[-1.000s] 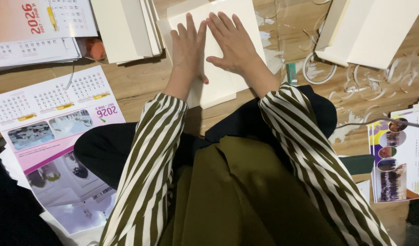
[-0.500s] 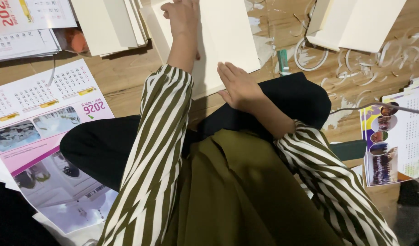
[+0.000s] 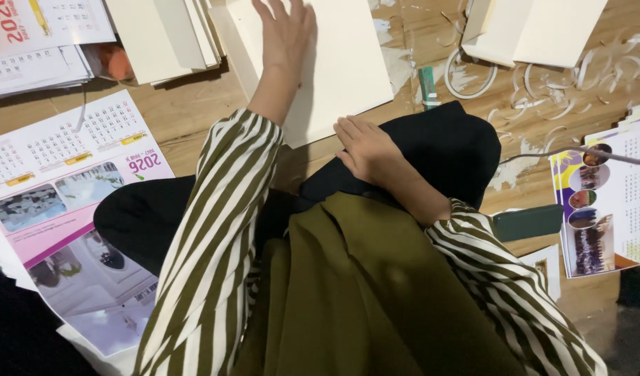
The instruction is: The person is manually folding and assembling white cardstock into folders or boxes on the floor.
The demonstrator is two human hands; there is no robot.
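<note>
Watching remotely, I saw my left hand (image 3: 286, 31) lying flat and open on the cream board (image 3: 334, 69), my right hand (image 3: 365, 146) resting open, holding nothing, at its near edge.

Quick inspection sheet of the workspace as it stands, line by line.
Surface: wooden floor, smeared with pale dried patches.
Job's things: cream board sheet, lying flat.
Clutter: calendar pages, stack of cream sheets, folded cream boards, curled paper trimmings, green stick, printed leaflets, dark green flat object.
Hands: left hand flat on the sheet; right hand at its near edge, on dark cloth; neither grips.
Cables: nothing seen.
Surroundings: nothing seen beyond the floor.
</note>
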